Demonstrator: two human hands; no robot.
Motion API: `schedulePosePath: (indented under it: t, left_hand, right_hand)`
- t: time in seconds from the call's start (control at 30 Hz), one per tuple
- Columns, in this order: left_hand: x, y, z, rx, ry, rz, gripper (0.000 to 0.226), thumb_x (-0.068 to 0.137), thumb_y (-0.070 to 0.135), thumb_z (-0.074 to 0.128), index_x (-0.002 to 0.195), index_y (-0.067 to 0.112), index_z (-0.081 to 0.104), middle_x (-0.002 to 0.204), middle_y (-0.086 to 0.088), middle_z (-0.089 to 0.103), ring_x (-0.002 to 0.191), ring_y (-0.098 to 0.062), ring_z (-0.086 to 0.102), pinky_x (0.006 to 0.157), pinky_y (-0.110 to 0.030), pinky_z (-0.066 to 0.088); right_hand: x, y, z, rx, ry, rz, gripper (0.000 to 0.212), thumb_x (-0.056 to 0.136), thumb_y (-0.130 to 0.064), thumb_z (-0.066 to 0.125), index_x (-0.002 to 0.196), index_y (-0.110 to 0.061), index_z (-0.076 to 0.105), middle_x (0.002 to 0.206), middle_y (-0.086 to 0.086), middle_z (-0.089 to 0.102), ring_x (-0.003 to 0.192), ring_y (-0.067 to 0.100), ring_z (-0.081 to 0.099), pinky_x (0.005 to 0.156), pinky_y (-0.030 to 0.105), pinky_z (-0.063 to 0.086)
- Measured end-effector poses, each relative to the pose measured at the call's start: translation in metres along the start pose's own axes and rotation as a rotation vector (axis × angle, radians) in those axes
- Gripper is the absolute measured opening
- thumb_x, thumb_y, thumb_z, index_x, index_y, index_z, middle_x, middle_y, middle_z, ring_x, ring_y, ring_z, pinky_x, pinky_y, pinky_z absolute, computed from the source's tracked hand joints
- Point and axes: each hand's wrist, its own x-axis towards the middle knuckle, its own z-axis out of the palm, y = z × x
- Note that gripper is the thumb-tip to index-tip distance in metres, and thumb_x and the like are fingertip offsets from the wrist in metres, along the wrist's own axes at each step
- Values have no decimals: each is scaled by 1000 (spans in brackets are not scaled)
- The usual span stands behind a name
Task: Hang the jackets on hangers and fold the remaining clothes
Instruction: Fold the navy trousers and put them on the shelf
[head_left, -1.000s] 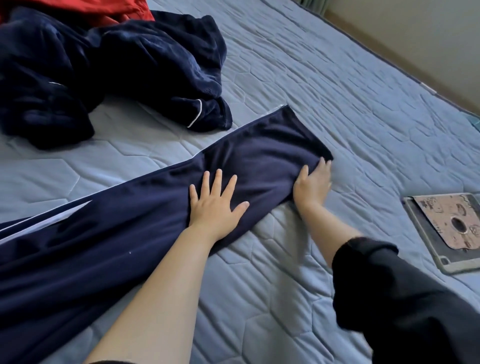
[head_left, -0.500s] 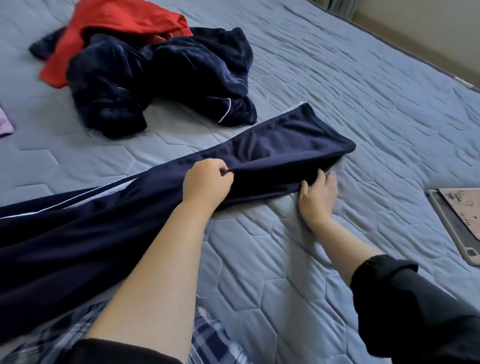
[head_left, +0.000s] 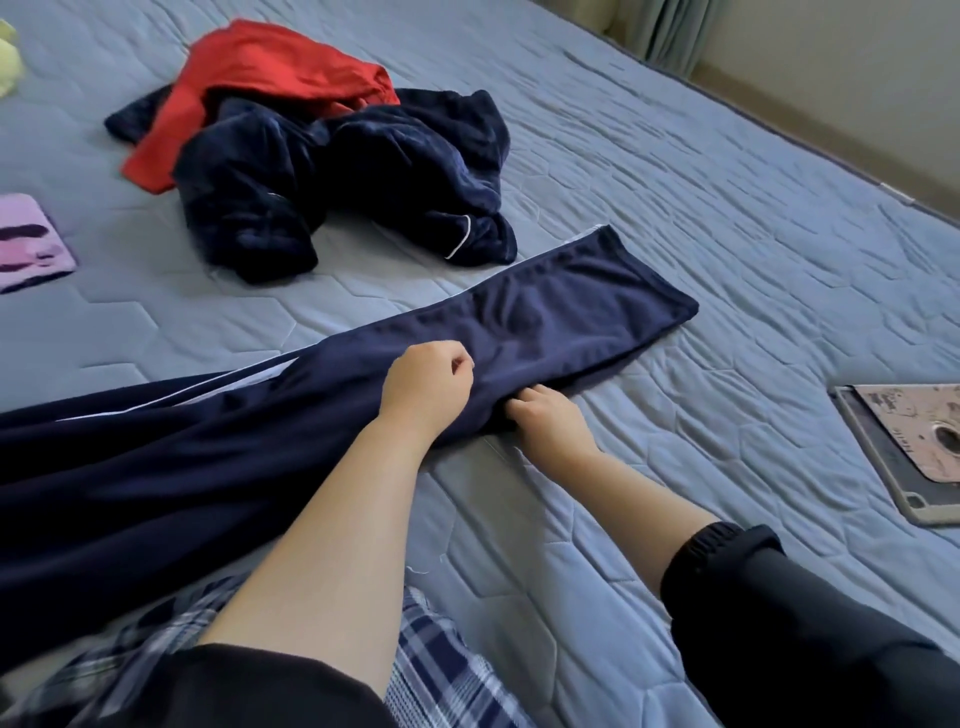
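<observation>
Our left hand (head_left: 428, 387) pinches a fold of the navy trousers (head_left: 561, 317) from above. Our right hand (head_left: 545, 418), fingers curled, grips their near edge just beside it. The trousers stretch across the middle of the bed (head_left: 727, 249), with the cuff pointing toward its far edge by the wall. Beyond them a dark blue robe (head_left: 337, 176) lies heaped, partly under a red garment (head_left: 270, 73). A tablet (head_left: 914, 447) rests on the bed to our right.
</observation>
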Motion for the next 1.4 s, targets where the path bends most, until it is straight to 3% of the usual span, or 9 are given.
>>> schedulePosePath:
  t: [0.1,0.2,0.37,0.5,0.6,0.83,1.07,1.23,1.4]
  left_hand:
    - [-5,-9,2,95,-196,-33,27,91,15,46,104,22,69,115,0,66,107,-24,57,85,-29,45]
    - [-12,-14,-3,99,-291,-42,34,92,11,43,115,21,67,126,2,62,116,-21,54,91,-26,43]
    - [-25,-37,-43,1,-78,-140,36,91,9,43,114,22,67,124,0,63,115,-23,54,92,-29,43]
    - [-55,-87,-95,7,208,-148,35,90,6,42,111,17,68,118,-4,64,114,-23,53,95,-34,42]
    - [-79,-137,-131,102,321,-215,35,91,5,42,114,14,66,117,-6,64,113,-26,51,93,-36,42]
    - [-93,-206,-182,333,127,-401,36,97,15,41,128,24,56,125,-5,56,122,-27,41,97,-42,34]
    - [-77,-227,-209,474,-107,-351,7,90,27,59,96,24,60,100,0,55,113,-23,45,95,-42,34]
    - [-74,-236,-237,231,-16,-367,18,83,34,69,82,22,55,91,1,56,89,-23,54,73,-29,38]
    - [-72,-238,-235,307,282,-347,20,90,21,61,109,18,56,117,-8,53,109,-30,50,91,-40,43]
  right_hand:
    - [2,-4,2,-136,-174,52,21,80,-5,52,92,-10,69,104,5,64,102,28,54,64,30,38]
    - [4,-20,-6,-174,-109,122,12,80,-9,53,85,-13,64,94,4,66,91,27,59,60,29,30]
    - [20,-64,-21,172,317,289,12,78,3,49,69,-2,56,74,13,58,75,33,53,58,40,36]
    - [57,-126,-23,378,376,194,20,79,7,46,84,-1,64,89,12,61,91,30,49,75,39,40]
    - [90,-182,-16,392,304,114,27,82,3,45,99,-5,63,102,10,62,101,28,46,84,34,38]
    - [133,-281,5,186,-68,23,29,87,-9,45,106,-18,65,108,6,63,107,28,50,86,36,38]
    - [147,-305,2,16,-343,217,36,84,-12,50,119,-17,56,128,7,50,125,28,39,104,46,30]
    - [145,-304,0,66,-27,158,17,86,-15,56,103,-16,59,105,5,61,109,28,49,93,38,33]
    - [148,-297,10,82,193,172,29,96,-28,50,121,-15,44,119,6,56,118,29,45,110,47,23]
